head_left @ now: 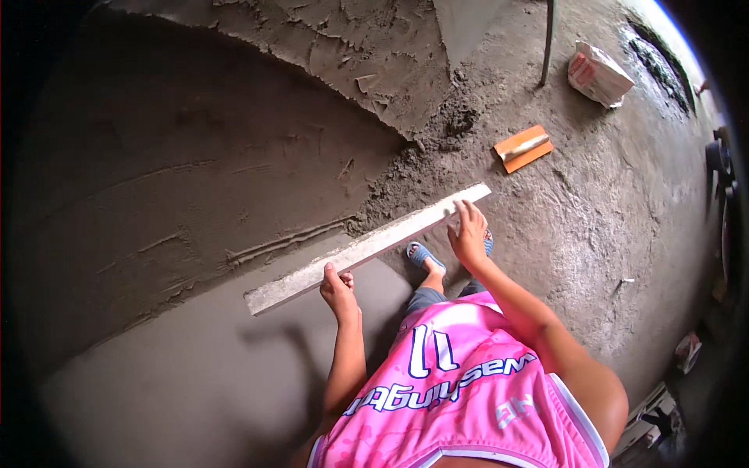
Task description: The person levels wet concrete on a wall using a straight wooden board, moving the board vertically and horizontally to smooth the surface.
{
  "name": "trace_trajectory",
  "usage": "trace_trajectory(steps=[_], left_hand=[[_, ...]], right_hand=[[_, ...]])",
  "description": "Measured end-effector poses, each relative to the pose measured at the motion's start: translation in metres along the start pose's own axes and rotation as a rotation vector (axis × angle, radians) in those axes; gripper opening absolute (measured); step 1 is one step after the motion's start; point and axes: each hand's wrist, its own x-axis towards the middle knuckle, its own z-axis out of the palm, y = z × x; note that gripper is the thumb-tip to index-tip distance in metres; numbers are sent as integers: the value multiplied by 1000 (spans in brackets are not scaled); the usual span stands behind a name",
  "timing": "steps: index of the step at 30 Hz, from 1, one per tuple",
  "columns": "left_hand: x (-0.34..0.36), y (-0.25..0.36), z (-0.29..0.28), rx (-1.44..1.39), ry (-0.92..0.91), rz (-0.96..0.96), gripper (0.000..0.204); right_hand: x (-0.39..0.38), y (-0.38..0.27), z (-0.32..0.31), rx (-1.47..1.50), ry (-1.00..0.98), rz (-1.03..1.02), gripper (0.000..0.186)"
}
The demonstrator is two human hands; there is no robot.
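A long pale straightedge (382, 240), smeared with mortar, slants across in front of me from lower left to upper right. My left hand (338, 292) is closed round its lower edge near the left end, thumb on top. Near the far right end my right hand (469, 236) grips the same bar, fingertips laid over its face. Beyond and to the left spreads wet grey mortar (234, 164), with ridges and drag marks on it. A smooth grey surface (195, 374) lies below the bar's left part.
Crumbly mortar (398, 175) runs along the edge of the wet area. An orange float (524, 148) with a pale handle rests on the rough floor (608, 210). Farther off are a white and red bag (599, 76) and a thin upright pole (548, 43). My slippered feet stand behind the bar.
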Motion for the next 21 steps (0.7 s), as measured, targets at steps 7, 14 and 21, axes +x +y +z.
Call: trace_trajectory(steps=[7,14,21], left_hand=[[18,-4,-13,-14,57,17,40],[81,24,-48,-39,75,55,39],[152,53,-75,22,70,104,40]], right_hand=[[11,34,94,710,-315,668,51],[51,-97,149,1415,-509,1131,68],[82,-179,218,1631,-455,1032,28]])
